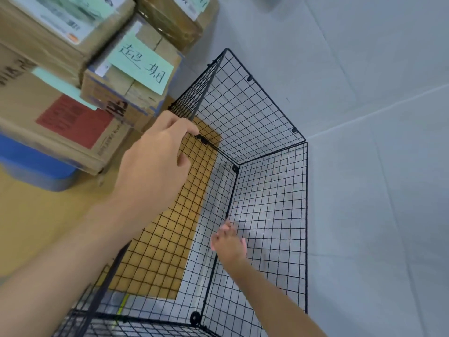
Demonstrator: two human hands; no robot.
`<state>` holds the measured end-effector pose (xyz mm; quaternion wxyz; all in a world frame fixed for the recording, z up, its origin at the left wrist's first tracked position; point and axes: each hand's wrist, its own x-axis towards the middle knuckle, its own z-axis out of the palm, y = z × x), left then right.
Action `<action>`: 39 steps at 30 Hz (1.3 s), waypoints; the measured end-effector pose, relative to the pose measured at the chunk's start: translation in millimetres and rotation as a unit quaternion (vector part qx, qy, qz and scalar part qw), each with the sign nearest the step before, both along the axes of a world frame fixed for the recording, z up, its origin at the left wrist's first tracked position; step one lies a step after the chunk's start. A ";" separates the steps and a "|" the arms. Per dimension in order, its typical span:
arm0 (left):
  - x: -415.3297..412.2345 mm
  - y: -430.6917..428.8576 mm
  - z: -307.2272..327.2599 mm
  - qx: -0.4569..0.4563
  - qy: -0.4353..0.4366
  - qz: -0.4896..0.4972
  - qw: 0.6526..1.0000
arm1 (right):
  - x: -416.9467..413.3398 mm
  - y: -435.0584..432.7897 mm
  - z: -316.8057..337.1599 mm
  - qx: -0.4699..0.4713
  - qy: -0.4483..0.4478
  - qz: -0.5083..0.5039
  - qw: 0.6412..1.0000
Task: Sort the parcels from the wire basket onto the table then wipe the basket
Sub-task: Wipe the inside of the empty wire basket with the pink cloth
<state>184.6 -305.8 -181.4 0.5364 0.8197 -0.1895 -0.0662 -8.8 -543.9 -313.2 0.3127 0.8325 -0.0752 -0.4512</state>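
Basket point(264, 181) = black wire grid cube, no parcels inside, standing on the grey floor point(376, 190) hard against the counter's point(36, 215) right edge. Top open and facing up; tall walls run down away from the camera, so its long axis looks vertical, though the wide lens makes that hard to call.

Left hand point(155, 164) is over the basket's counter-side top rim, near the far corner: thumb and fingertips pinched on the rim wire at a black clip point(204, 141). Grasping the rim.

Right hand point(229, 242) is reached down deep inside, forearm crossing the near side, fingers loosely curled close to the grid of the right-hand wall near the bottom. Motion-blurred; cannot tell if it holds anything or actually touches the wire.

Parcels point(73, 98): cardboard boxes stacked at the counter's far left corner area, just beside the basket's far corner. One carries a green note point(142, 65) with handwriting, a lower one a red label point(73, 120). A blue box point(36, 166) sits under the stack's left edge. Wooden counter surface shows through the basket's left wall.
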 end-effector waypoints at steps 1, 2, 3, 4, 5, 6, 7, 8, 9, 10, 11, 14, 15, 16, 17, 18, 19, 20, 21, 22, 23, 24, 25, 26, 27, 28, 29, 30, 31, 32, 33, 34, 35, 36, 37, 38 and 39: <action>0.3 -0.1 0.5 0.001 0.001 0.000 1.000 | 1.1 0.9 7.1 0.003 0.001 0.007 1.000; 0.3 -0.5 1.0 0.000 0.004 -0.001 1.000 | 6.7 -3.3 20.5 -0.001 -0.020 -0.001 1.000; 0.1 -0.8 1.6 -0.002 0.007 -0.003 1.000 | 15.2 -13.9 36.6 -0.014 -0.048 -0.014 0.999; 0.0 -0.7 1.9 -0.003 0.011 -0.003 1.000 | 27.9 -26.0 56.6 -0.036 -0.088 -0.022 0.995; -0.1 -0.3 2.4 -0.003 0.013 -0.001 1.000 | 41.3 -39.8 77.8 -0.070 -0.127 -0.024 0.989; -0.6 0.1 2.9 -0.003 0.015 -0.001 1.000 | 54.3 -51.3 100.2 -0.103 -0.169 -0.027 0.980; -1.1 0.4 3.2 -0.002 0.017 -0.001 1.000 | 64.6 -62.2 119.1 -0.129 -0.205 -0.026 0.970; -1.5 0.7 3.6 -0.001 0.018 -0.001 1.000 | 71.4 -70.4 133.2 -0.148 -0.230 -0.030 0.961; -1.3 1.1 3.8 0.000 0.017 -0.001 1.000 | 74.5 -76.6 142.1 -0.152 -0.249 -0.036 0.956; -1.1 1.3 3.7 0.000 0.015 -0.001 1.000 | 74.9 -77.5 146.3 -0.149 -0.261 -0.053 0.952; -1.0 1.2 3.5 0.000 0.013 -0.002 1.000 | 72.0 -76.5 143.8 -0.138 -0.269 -0.068 0.951; -1.2 1.8 2.6 -0.004 0.013 -0.002 1.000 | 51.7 -50.7 107.4 -0.105 -0.246 -0.054 0.962; -1.1 1.9 2.2 -0.005 0.014 0.000 1.000 | 41.0 -37.8 84.8 -0.089 -0.214 -0.057 0.971; -0.8 1.8 1.7 -0.006 0.013 0.001 1.000 | 28.8 -23.2 63.1 -0.058 -0.171 -0.068 0.981; -0.6 1.4 1.3 -0.006 0.012 0.001 1.000 | 13.3 -9.6 39.6 -0.017 -0.117 -0.080 0.990; -0.6 1.1 0.5 -0.005 0.008 0.001 1.000 | -2.9 3.2 19.6 0.021 -0.055 -0.087 0.994; -0.6 0.6 -0.4 -0.004 0.004 -0.001 1.000 | -17.5 15.0 6.1 0.046 -0.002 -0.077 0.996; -0.6 -0.1 -1.3 -0.003 0.001 -0.002 1.000 | -28.9 26.4 1.7 0.058 0.043 -0.063 0.995; -0.7 -0.7 -1.7 -0.004 -0.001 -0.003 1.000 | -38.1 34.6 -0.5 0.067 0.076 -0.052 0.994; -0.9 -1.2 -2.1 -0.006 -0.002 -0.002 1.000 | -43.3 41.1 4.2 0.076 0.098 -0.050 0.991; -0.7 -1.4 -2.2 -0.007 -0.002 -0.001 1.000 | -45.6 42.9 10.0 0.084 0.110 -0.052 0.989; -0.5 -1.4 -2.0 -0.010 0.000 -0.001 1.000 | -43.7 41.9 20.5 0.082 0.103 -0.050 0.990; -0.6 -1.4 -1.7 -0.012 0.004 -0.001 1.000 | -40.1 34.2 31.0 0.070 0.076 -0.042 0.994; -0.7 -1.4 -1.3 -0.013 0.007 -0.002 1.000 | -32.4 23.7 44.8 0.053 0.038 -0.034 0.997; -0.9 -1.3 -1.0 -0.013 0.009 -0.003 1.000 | -22.5 11.1 59.5 0.036 -0.008 -0.029 0.999; -1.2 -1.1 -0.8 -0.012 0.009 -0.004 1.000 | -11.5 -3.2 76.0 0.014 -0.055 -0.033 0.998; -1.3 -0.8 -0.3 -0.011 0.010 -0.005 1.000 | 0.0 -16.3 94.0 -0.008 -0.100 -0.047 0.994; -1.3 -0.6 0.4 -0.009 0.010 -0.005 1.000 | 10.9 -27.3 114.1 -0.029 -0.143 -0.058 0.988; -1.1 -0.2 1.0 -0.008 0.010 -0.005 1.000 | 18.9 -37.1 127.8 -0.048 -0.182 -0.060 0.980; -1.1 0.1 1.5 -0.007 0.011 -0.004 1.000 | 25.2 -43.0 141.9 -0.062 -0.217 -0.067 0.972; -1.1 0.3 2.0 -0.007 0.010 -0.004 1.000 | 26.5 -46.1 148.1 -0.068 -0.240 -0.082 0.965; -1.6 0.3 2.2 -0.007 0.009 -0.004 1.000 | 25.5 -43.5 149.1 -0.071 -0.259 -0.099 0.958; -2.1 0.3 2.3 -0.006 0.008 -0.005 1.000 | 21.7 -38.9 144.4 -0.075 -0.262 -0.113 0.956; -2.3 0.4 2.2 -0.006 0.007 -0.005 1.000 | 15.4 -31.1 136.8 -0.073 -0.254 -0.117 0.957; -1.9 0.6 2.1 -0.006 0.008 -0.004 1.000 | 8.3 -20.2 124.1 -0.075 -0.230 -0.101 0.965; -1.5 0.7 1.9 -0.006 0.010 -0.003 1.000 | -1.4 -7.1 108.2 -0.075 -0.183 -0.084 0.977; -1.2 0.8 1.9 -0.005 0.011 -0.002 1.000 | -13.7 7.5 89.8 -0.059 -0.128 -0.080 0.987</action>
